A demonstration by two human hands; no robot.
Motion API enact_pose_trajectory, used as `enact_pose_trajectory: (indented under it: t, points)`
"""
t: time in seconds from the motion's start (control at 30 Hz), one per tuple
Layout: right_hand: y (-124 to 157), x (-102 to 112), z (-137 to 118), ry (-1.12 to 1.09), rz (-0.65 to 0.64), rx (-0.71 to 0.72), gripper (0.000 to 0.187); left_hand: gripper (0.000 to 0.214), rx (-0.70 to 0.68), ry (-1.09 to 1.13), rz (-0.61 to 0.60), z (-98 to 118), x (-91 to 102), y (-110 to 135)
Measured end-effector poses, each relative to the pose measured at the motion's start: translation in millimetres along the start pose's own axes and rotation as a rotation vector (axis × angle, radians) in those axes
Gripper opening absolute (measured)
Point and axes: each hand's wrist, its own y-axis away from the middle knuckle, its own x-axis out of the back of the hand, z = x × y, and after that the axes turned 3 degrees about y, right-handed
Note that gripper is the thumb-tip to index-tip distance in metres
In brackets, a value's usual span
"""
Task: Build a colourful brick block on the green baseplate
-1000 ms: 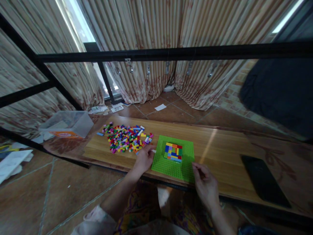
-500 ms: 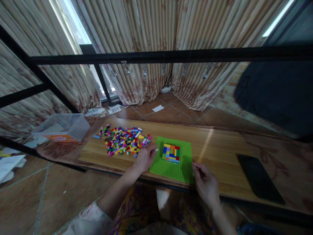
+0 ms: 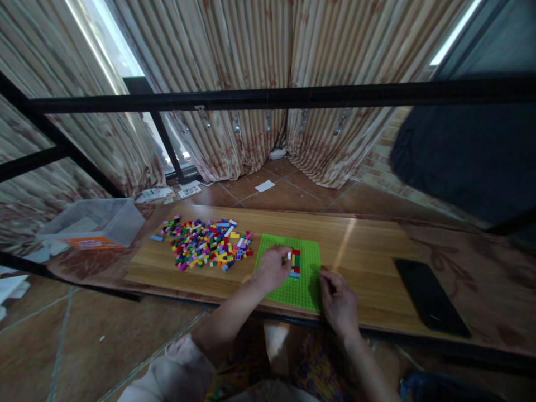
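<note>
Pinched in the fingers of my left hand (image 3: 272, 269) is a small white toy brick (image 3: 289, 255), held over the brick build. That square, multicoloured build (image 3: 297, 262) stands on the green studded baseplate (image 3: 307, 290); my hand covers its left part. At the plate's right edge, my right hand (image 3: 340, 301) is closed with curled fingers, the thumb and forefinger against the rim. Its inner fingers are partly hidden. To the left of the plate lies a loose pile of small coloured bricks (image 3: 205, 243).
A wooden board (image 3: 355, 240) carries the plate and pile. On the right lies a black flat device (image 3: 431, 296), like a tablet. The clear plastic box (image 3: 121, 220) sits at the far left. Behind the board, a black metal bar (image 3: 268, 99) runs across before striped curtains (image 3: 251, 50).
My left hand has moved right with the white brick, from the plate's left edge to above the build. My right hand stays by the right edge. The view has shifted slightly.
</note>
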Motion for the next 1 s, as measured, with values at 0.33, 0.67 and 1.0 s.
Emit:
enact_pose_trajectory:
  t: [0.33, 0.67, 1.0]
  points:
    - [2, 0, -5, 0.048, -0.006, 0.063, 0.030, 0.028, -0.056, -0.148, -0.020, 0, -13.0, -2]
    - [3, 0, -7, 0.092, -0.015, 0.080, 0.029, 0.036, -0.080, -0.066, 0.087, -3, -22.7, 5]
    - [4, -1, -7, 0.159, -0.026, 0.072, 0.030, 0.048, 0.097, 0.046, 0.137, -4, -28.1, 6]
